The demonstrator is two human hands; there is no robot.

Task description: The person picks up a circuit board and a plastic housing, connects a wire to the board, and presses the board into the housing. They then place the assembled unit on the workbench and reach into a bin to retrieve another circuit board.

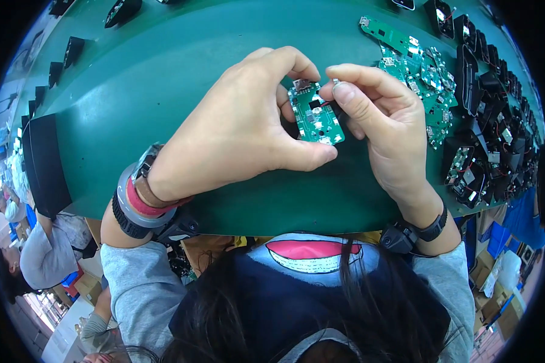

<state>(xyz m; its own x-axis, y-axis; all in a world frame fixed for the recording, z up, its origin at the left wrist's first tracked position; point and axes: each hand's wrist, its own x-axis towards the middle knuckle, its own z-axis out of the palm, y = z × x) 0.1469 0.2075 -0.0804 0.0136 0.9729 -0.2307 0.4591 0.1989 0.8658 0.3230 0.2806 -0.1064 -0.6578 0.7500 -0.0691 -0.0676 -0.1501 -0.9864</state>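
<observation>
A small green circuit board [313, 121] is held by its edges between the thumb and fingers of my left hand [236, 121], raised above the green table. White and silver parts sit on its face, and a short red and black wire [326, 103] runs at its right side. My right hand [393, 115] is closed in a pinch just right of the board. Between its thumb and forefinger shows the tip of a small whitish connector [336, 82]; the fingers hide most of it. Whether the wire joins the connector is hard to make out.
A heap of green circuit boards [433, 78] lies at the right on the green table [157, 78]. Beyond it, many black housings [490, 121] are crowded along the right edge. A black box [45, 160] stands at the left edge. Another person [48, 254] is at the lower left.
</observation>
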